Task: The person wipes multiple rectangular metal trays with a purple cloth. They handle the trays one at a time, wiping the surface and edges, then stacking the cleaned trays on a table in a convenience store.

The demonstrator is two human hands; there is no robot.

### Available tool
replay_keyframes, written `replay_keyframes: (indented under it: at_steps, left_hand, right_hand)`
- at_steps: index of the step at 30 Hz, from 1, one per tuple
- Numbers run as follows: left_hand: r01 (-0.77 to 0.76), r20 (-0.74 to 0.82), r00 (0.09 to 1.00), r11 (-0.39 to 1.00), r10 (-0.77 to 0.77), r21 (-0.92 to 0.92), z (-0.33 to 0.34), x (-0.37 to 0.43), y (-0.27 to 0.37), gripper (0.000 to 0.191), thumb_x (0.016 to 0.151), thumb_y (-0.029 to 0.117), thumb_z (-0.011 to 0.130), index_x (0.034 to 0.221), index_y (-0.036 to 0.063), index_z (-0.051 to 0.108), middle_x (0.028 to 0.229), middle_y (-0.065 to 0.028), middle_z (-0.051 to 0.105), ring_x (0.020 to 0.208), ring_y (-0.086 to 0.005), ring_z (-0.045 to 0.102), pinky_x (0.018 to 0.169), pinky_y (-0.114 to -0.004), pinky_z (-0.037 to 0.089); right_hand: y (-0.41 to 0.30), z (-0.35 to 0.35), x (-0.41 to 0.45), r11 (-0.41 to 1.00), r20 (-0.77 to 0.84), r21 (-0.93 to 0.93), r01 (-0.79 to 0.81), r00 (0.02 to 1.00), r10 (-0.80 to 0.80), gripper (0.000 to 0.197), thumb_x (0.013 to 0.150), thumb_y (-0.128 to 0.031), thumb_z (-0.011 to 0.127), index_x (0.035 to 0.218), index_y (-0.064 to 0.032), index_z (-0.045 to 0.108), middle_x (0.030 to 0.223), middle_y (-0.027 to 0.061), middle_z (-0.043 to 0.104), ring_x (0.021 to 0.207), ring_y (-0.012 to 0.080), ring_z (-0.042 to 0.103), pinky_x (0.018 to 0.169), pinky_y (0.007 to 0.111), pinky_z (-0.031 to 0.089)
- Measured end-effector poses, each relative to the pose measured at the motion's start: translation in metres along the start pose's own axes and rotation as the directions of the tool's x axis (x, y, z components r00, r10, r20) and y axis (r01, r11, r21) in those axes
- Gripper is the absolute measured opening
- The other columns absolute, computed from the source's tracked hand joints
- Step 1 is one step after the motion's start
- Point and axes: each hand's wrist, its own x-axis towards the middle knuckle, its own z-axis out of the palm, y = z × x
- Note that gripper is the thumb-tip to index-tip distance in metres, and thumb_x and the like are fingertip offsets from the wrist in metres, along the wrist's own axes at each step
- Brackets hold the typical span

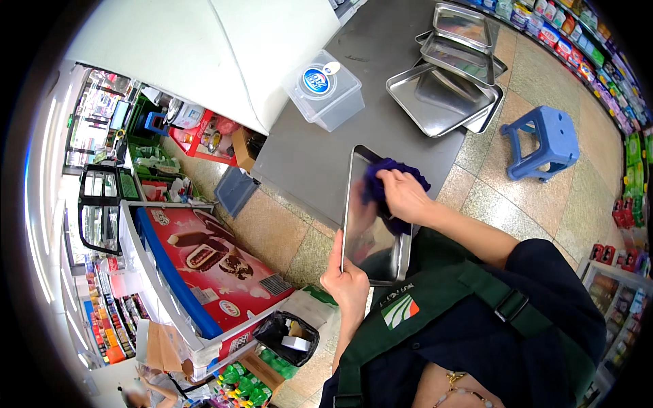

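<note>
A rectangular stainless steel tray (365, 242) is tilted up in front of my apron. My left hand (346, 285) grips its rim near the lower left side, thumb on the inner face. Bunched in my right hand (405, 196) is a dark purple cloth (380, 176), pressed against the tray's inner surface. Part of the tray lies hidden behind the cloth and my right hand. Beyond, on the grey tabletop (311, 168), several more metal trays (423, 102) lie in a loose, overlapping pile.
A clear lidded plastic box (331, 102) stands on the table beside a white panel (204, 56). On the tiled floor to the right is a blue plastic stool (548, 143). A chest freezer (214, 265) and a black-lined bin (270, 331) are at left. Stocked shelves (571, 41) curve along the upper right.
</note>
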Motion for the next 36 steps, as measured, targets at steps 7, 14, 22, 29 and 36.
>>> replay_keyframes:
  at_steps: [7, 14, 22, 29, 36]
  left_hand:
    - [0.017, 0.014, 1.000, 1.000, -0.017, -0.013, 0.000, 0.000, -0.017, 0.052, 0.072, -0.015, 0.038, 0.117, 0.0020, 0.058, 0.078, -0.0168, 0.065, 0.058, -0.0109, 0.053, 0.054, -0.026, 0.043]
    - [0.145, 0.094, 0.986, 0.983, -0.134, -0.113, 0.000, 0.004, -0.004, 0.047, 0.076, -0.016, 0.034, 0.116, -0.0044, 0.056, 0.101, -0.0152, 0.064, 0.093, -0.0165, 0.058, 0.084, -0.026, 0.042]
    - [0.029, 0.067, 0.997, 1.000, -0.028, -0.012, -0.002, 0.005, -0.008, 0.052, 0.072, -0.015, 0.036, 0.117, 0.0001, 0.057, 0.093, -0.0182, 0.066, 0.080, -0.0184, 0.065, 0.070, -0.026, 0.047]
    - [0.067, 0.078, 0.995, 0.997, -0.064, -0.043, 0.000, 0.003, 0.004, 0.046, 0.078, -0.015, 0.033, 0.116, -0.0044, 0.055, 0.099, -0.0136, 0.064, 0.092, -0.0161, 0.059, 0.084, -0.026, 0.043]
    - [0.093, 0.042, 0.995, 0.995, -0.091, -0.043, 0.003, 0.003, -0.005, 0.047, 0.075, -0.015, 0.034, 0.115, -0.0030, 0.057, 0.090, -0.0110, 0.064, 0.075, -0.0122, 0.056, 0.071, -0.024, 0.043]
  right_hand:
    - [0.001, 0.017, 0.002, 0.989, -0.001, 0.090, -0.113, 0.993, 0.114, 0.039, 0.075, -0.006, 0.050, 0.113, 0.0033, 0.044, 0.097, 0.0261, 0.054, 0.081, 0.0394, 0.054, 0.074, 0.044, 0.043]
    - [-0.014, 0.002, 0.034, 0.989, -0.121, 0.128, 0.079, 0.991, -0.064, 0.038, 0.073, 0.002, 0.046, 0.110, 0.0065, 0.041, 0.093, 0.0240, 0.055, 0.089, 0.0357, 0.053, 0.077, 0.038, 0.039]
    - [-0.005, 0.009, 0.012, 0.995, 0.074, -0.015, -0.096, 0.993, 0.097, 0.035, 0.075, -0.005, 0.049, 0.109, 0.0045, 0.045, 0.093, 0.0226, 0.055, 0.082, 0.0354, 0.053, 0.076, 0.041, 0.041]
    - [-0.002, 0.016, 0.016, 0.989, 0.066, 0.044, -0.140, 0.988, 0.137, 0.030, 0.083, -0.011, 0.042, 0.111, -0.0027, 0.048, 0.100, 0.0188, 0.055, 0.087, 0.0369, 0.052, 0.080, 0.043, 0.043]
    - [0.013, -0.001, -0.026, 0.921, 0.133, -0.389, -0.024, 0.988, 0.082, 0.024, 0.065, -0.010, 0.056, 0.083, 0.0056, 0.051, 0.070, 0.0141, 0.057, 0.074, 0.0275, 0.056, 0.067, 0.035, 0.041]
